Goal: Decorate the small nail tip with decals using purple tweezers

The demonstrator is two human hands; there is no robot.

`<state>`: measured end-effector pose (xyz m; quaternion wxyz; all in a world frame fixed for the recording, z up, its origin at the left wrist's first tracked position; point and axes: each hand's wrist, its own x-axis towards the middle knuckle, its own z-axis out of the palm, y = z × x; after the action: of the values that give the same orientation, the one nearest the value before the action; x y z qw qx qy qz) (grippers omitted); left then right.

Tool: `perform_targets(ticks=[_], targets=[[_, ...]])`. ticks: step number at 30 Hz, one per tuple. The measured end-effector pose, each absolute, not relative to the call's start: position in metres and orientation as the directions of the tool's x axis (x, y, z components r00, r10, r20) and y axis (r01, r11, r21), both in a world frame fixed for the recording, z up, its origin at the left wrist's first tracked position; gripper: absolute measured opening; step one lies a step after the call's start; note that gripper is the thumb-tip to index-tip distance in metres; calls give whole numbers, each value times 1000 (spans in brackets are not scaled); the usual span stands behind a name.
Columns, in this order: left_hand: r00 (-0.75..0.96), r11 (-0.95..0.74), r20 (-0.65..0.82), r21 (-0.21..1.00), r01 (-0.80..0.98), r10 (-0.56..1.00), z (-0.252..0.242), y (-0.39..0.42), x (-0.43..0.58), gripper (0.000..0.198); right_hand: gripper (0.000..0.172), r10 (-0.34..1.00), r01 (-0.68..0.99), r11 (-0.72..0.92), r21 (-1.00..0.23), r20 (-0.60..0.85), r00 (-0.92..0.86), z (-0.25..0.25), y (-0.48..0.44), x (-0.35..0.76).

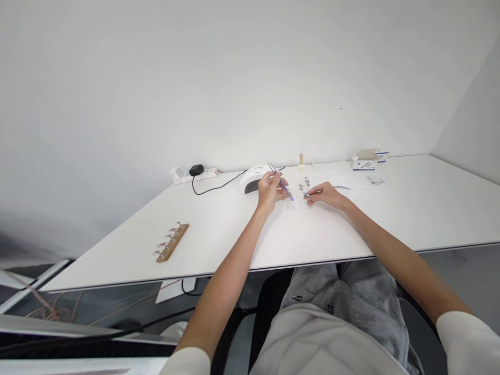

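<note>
My left hand [270,188] is closed round a thin purple tool [287,190], which slants down to the right toward a small white patterned sheet [300,203]. In a pinch, my right hand [324,195] has a small shiny greenish piece [307,195] at its fingertips, just over the sheet's right side. Small metallic pieces [307,181] stand behind the sheet. Partly hidden by my left hand is a wooden strip [282,197]. Another wooden strip [172,243] holds several small clear and shiny pieces at the table's left.
Behind my left hand sits a white domed device [253,178] with a black cable. A bottle [301,164] stands near the wall. Farther right are white-and-blue boxes [364,162] and a crumpled clear packet [375,180]. A black adapter [196,170] rests at the back left.
</note>
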<state>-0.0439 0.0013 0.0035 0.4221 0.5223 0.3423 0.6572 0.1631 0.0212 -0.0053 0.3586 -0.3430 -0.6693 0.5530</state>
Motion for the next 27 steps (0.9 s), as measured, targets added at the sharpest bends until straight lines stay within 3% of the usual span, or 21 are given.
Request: perform_targets(ticks=[8,27], targets=[[-20,-402,408,890,-217,913,2,2,-43,31,33,846,40,131,-991,90,-525,-7,23,164],[-43,-470,475,847,-249,879,2,0,-41,36,33,852,-94,9,-996,57,-520,-5,24,165]])
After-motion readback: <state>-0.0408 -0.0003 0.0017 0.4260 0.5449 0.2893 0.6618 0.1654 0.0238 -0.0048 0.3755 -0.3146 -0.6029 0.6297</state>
